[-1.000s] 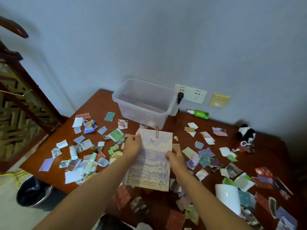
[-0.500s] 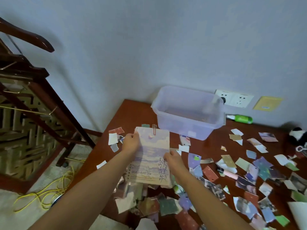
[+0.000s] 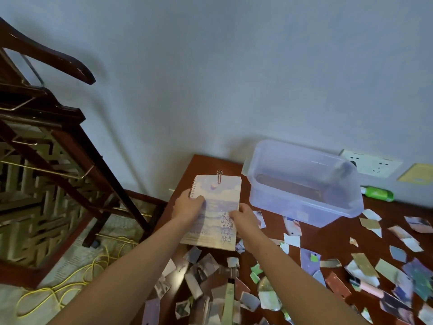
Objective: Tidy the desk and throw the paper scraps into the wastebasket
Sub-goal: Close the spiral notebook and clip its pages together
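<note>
now hands (image 3: 216, 213) grip lettered notebook (image 3: 214, 213).

Plain room corner with dark carved furniture

A pale grey-blue painted wall (image 3: 234, 66) carries a white double socket plate (image 3: 372, 163); at left stands a dark brown carved wooden frame (image 3: 46, 141), with a yellow cable (image 3: 70, 275) looped on the floor beside it.

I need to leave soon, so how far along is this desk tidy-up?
Early. Nothing looks binned: paper scraps cover the desk, and the clear tub looks nearly empty. In hand: the left hand and right hand hold the spiral notebook near the desk's far left corner. Left: all scraps; no wastebasket in view.
</note>
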Available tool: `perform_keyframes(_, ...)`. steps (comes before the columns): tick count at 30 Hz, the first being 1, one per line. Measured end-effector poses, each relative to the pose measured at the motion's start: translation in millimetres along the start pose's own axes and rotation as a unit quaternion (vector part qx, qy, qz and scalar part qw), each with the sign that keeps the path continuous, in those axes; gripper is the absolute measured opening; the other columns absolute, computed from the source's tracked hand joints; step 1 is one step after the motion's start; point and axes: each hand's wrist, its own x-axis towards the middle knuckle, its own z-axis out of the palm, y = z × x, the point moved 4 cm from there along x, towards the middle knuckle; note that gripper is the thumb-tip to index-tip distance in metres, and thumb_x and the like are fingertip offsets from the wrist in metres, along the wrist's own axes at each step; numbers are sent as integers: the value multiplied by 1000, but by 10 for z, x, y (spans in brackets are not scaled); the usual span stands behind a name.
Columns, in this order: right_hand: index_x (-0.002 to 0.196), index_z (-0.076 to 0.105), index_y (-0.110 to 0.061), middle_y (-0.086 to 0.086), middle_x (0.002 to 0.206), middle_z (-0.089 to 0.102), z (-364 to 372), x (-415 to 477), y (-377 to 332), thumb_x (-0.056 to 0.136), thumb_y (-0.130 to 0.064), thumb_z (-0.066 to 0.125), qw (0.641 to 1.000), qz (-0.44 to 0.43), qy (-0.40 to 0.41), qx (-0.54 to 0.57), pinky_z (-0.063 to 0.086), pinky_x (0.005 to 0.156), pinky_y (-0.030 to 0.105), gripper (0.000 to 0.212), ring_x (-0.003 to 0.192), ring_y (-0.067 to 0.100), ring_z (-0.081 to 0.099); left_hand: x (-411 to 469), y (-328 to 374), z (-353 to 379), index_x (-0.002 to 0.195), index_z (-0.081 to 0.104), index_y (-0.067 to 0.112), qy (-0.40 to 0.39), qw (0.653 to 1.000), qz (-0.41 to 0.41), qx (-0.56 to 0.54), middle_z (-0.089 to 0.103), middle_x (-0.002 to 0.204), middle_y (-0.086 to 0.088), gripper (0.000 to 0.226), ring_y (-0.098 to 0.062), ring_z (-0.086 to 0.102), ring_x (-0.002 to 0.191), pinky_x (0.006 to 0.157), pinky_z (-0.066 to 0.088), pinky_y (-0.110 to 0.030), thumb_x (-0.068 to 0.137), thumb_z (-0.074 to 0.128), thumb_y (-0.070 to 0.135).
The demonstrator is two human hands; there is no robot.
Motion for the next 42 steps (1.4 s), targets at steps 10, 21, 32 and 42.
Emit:
perform_keyframes(10, 118, 49, -16, 6, 113, 63, 221, 887, -322, 97, -5, 43, 999, 24, -12, -27, 52, 68, 30, 24, 98, 18, 62, 817, 258, 5, 139, 38, 22, 24, 999, 16, -29, 60, 125, 0, 62, -21, 62, 104, 90, 55, -40, 84, 66, 15)
perform_keyframes(21, 108, 58, -23, 3, 110, 66, 259, 1738, -353, 95, -6, 47, 997, 12, 31, -67, 58, 83, 39, 24, 97, 23, 65, 1687, 270, 296, 139, 44, 17, 15, 999, 41, 32, 58, 121, 4, 64, -16, 58, 105, 90, 51, -32, 81, 66, 1)
perform_keyframes(32, 107, 61, -27, -1, 100, 71, 312, 1994, -276, 90, -6, 43, 997, 29, 34, -65, 60, 74, 40, 32, 88, 24, 69, 1997, 157, 456, 139, 47, 20, 56, 994, 67, 62, 53, 137, -2, 66, -22, 52, 124, 102, 49, -42, 80, 69, 2)
perform_keyframes(42, 109, 59, -29, 0, 109, 64, 341, 2047, -260, 88, -24, 45, 988, 10, 42, -148, 60, 79, 45, 26, 92, 24, 66, 1949, 155, 452, 132, 55, 20, 60, 981, 112, 147, 52, 139, 2, 50, -24, 46, 128, 100, 48, -47, 84, 66, 12)
